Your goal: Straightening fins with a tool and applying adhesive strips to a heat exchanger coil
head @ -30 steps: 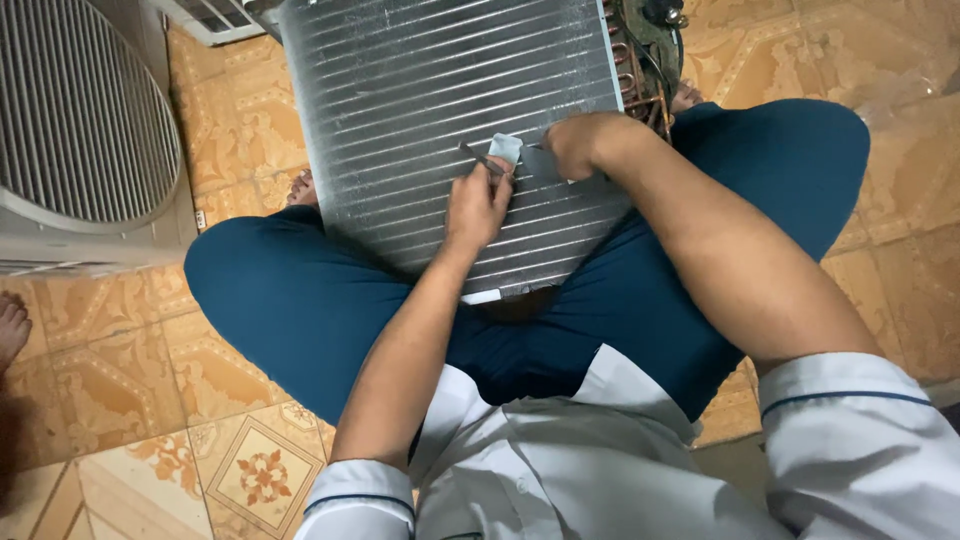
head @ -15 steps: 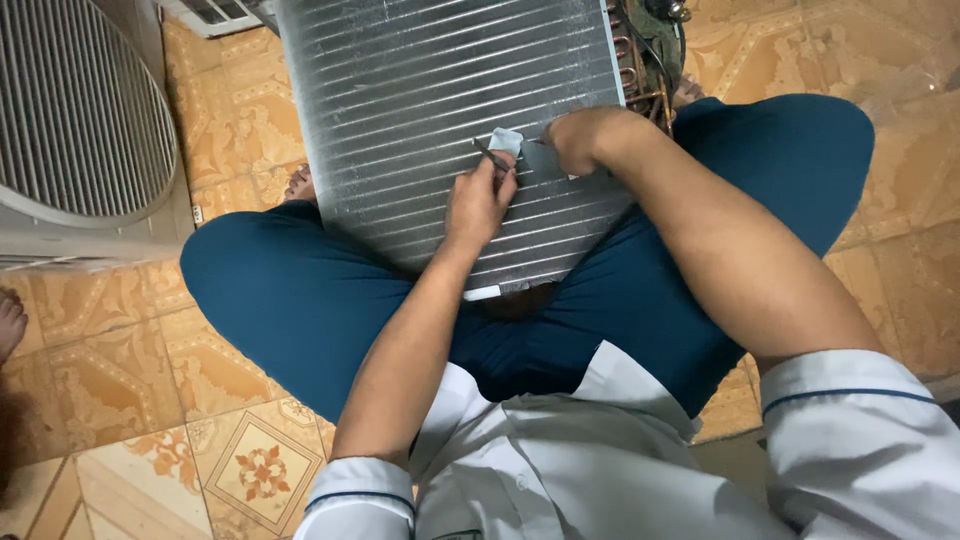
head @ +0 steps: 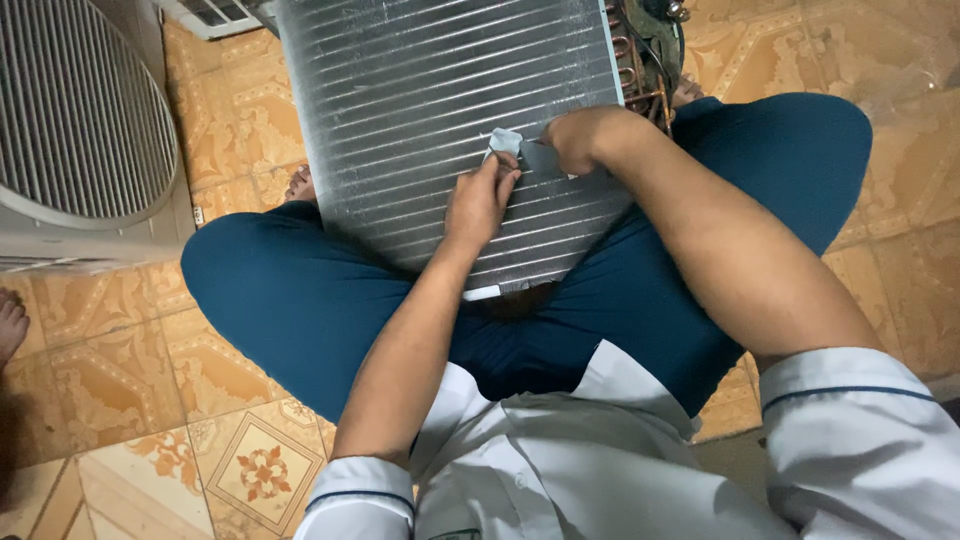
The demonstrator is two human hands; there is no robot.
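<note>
Coil (head: 420,110), ribbed aluminium fins, lies across our lap. Left hand (head: 478,200) and right hand (head: 578,138) both pinch a small flat grey comb (head: 520,150) against the fins, fingers curled shut.

Orange-tan patterned floor tiles (head: 240,470) (floral motif), grey round-grilled fan housing (head: 80,130) at left, dim warm light.
</note>
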